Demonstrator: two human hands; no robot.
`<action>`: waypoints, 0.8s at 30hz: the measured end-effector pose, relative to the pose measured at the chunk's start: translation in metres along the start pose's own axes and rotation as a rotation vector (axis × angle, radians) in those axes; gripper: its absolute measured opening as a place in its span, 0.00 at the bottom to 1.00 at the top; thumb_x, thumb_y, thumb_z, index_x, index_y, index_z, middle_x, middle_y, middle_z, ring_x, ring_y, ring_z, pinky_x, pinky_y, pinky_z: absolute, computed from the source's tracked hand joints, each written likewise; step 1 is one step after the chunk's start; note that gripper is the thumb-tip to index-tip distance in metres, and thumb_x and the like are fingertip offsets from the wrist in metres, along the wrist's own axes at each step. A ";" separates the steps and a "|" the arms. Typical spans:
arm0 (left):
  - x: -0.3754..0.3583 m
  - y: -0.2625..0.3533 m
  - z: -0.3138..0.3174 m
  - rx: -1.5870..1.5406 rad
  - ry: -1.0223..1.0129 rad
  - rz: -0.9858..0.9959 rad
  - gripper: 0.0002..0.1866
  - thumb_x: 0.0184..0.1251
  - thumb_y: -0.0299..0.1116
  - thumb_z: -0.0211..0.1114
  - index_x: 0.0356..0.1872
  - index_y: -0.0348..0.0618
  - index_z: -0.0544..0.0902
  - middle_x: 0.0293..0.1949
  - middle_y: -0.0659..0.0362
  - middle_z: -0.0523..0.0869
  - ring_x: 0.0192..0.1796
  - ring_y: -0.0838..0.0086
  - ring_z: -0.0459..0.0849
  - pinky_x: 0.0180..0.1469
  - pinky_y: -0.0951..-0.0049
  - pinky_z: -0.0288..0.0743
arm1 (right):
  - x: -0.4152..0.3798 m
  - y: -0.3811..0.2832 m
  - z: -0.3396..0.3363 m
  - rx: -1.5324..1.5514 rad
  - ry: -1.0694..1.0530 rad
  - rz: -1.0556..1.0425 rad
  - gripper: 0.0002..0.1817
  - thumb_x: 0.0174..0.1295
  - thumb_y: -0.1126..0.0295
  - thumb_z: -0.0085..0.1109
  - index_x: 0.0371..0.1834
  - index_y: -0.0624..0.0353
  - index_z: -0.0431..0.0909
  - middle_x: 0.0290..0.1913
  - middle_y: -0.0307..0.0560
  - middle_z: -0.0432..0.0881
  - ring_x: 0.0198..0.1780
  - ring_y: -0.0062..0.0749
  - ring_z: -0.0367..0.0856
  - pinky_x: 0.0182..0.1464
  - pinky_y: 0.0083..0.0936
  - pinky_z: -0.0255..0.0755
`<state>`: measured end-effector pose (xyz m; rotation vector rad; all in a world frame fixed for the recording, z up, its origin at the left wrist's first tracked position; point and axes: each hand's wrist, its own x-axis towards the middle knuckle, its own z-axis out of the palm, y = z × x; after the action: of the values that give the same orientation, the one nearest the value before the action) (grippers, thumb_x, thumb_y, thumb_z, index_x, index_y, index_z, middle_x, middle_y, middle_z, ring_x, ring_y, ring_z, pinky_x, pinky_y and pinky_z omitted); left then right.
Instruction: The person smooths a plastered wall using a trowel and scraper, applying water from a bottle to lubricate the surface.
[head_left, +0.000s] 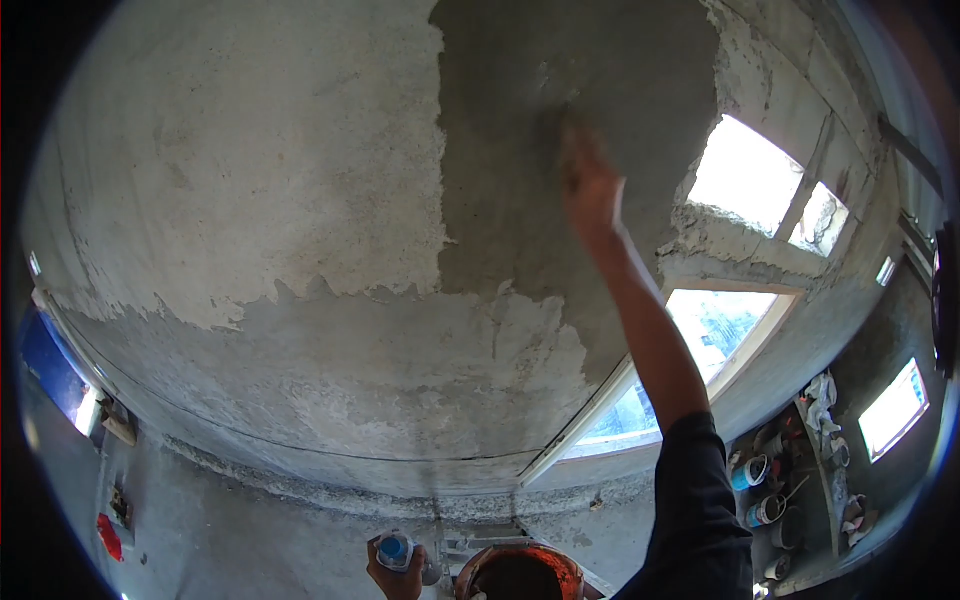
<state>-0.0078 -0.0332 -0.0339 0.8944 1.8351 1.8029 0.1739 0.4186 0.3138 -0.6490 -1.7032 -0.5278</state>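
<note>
My right hand (592, 190) is raised against the dark, damp-looking plaster patch (520, 210) on the wall. It is smeared by motion, with the fingers closed around a dark, blurred thing pressed to the plaster, whose kind I cannot make out. Low in the view, my left hand (398, 578) is wrapped around a clear plastic bottle (395, 550) that shows a round blue part facing up. Just right of that hand stands an orange-rimmed bucket (572, 568), its inside dark. What the bucket rests on is mostly hidden.
Lighter, dry plaster (270, 150) borders the dark patch on the left. A framed window (720, 330) and a bright wall opening (745, 175) lie to the right. Several buckets (766, 510) stand at lower right. A ladder-like frame (480, 535) shows behind the orange bucket.
</note>
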 end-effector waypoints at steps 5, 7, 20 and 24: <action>-0.001 0.022 0.004 0.116 0.009 -0.048 0.23 0.45 0.34 0.76 0.42 0.39 0.75 0.32 0.59 0.81 0.33 0.74 0.80 0.40 0.72 0.75 | 0.054 0.008 -0.007 -0.099 -0.150 0.267 0.39 0.49 0.83 0.61 0.68 0.47 0.67 0.58 0.57 0.77 0.57 0.49 0.78 0.53 0.38 0.77; 0.001 0.014 0.006 0.091 0.013 -0.018 0.24 0.45 0.34 0.77 0.41 0.39 0.75 0.32 0.59 0.81 0.33 0.74 0.80 0.40 0.72 0.75 | 0.010 0.011 0.023 -0.205 0.000 -0.150 0.41 0.48 0.83 0.62 0.69 0.45 0.65 0.64 0.54 0.71 0.64 0.51 0.71 0.56 0.40 0.75; 0.000 0.020 0.011 0.078 -0.045 0.019 0.23 0.45 0.33 0.77 0.41 0.39 0.75 0.31 0.60 0.81 0.33 0.75 0.80 0.39 0.73 0.76 | -0.008 0.011 0.055 -0.074 0.013 -0.013 0.40 0.48 0.81 0.61 0.69 0.48 0.64 0.70 0.54 0.63 0.70 0.53 0.61 0.63 0.42 0.70; -0.003 0.028 0.012 0.026 -0.057 -0.145 0.24 0.45 0.34 0.77 0.42 0.39 0.75 0.32 0.60 0.81 0.34 0.74 0.81 0.39 0.73 0.76 | -0.059 -0.024 0.067 0.088 -0.247 -0.295 0.42 0.48 0.83 0.60 0.71 0.46 0.62 0.72 0.53 0.61 0.70 0.55 0.61 0.62 0.41 0.71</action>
<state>0.0065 -0.0278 -0.0078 0.7928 1.8420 1.6527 0.1194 0.4361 0.2411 -0.4133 -2.0609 -0.5934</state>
